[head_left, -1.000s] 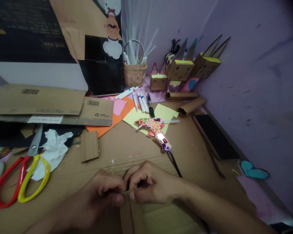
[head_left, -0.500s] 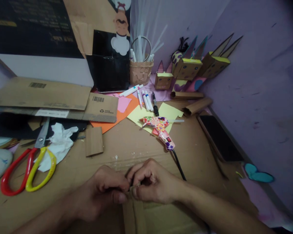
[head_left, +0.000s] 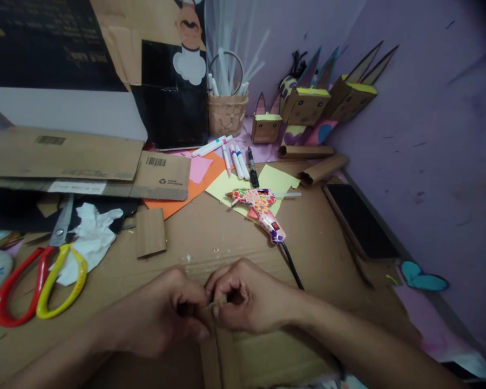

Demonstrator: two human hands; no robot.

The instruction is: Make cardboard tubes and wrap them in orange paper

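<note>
Low in the centre of the view, a piece of folded cardboard [head_left: 211, 361] stands with its narrow edge toward me. My right hand [head_left: 253, 300] pinches its top end between thumb and curled fingers. From the other side, my left hand [head_left: 162, 313] has its index finger at the same end and its thumb lower along the left face. The fingertips of both hands nearly meet, and they hide part of the cardboard. Beyond them a floral glue gun [head_left: 263, 208] lies on its side with a clear glue stick in its back.
Red-and-yellow scissors [head_left: 60, 237] and crumpled tissue [head_left: 93, 232] lie left, near stacked cardboard [head_left: 65, 154]. A small cardboard piece [head_left: 150, 233] sits ahead. Markers [head_left: 238, 162], a marker basket [head_left: 227, 114] and cardboard animal figures [head_left: 308, 105] stand behind. A phone [head_left: 360, 221] is right.
My left thumb has moved down and away from its index finger along the cardboard. My right hand keeps its pinch. The whole view has shifted slightly.
</note>
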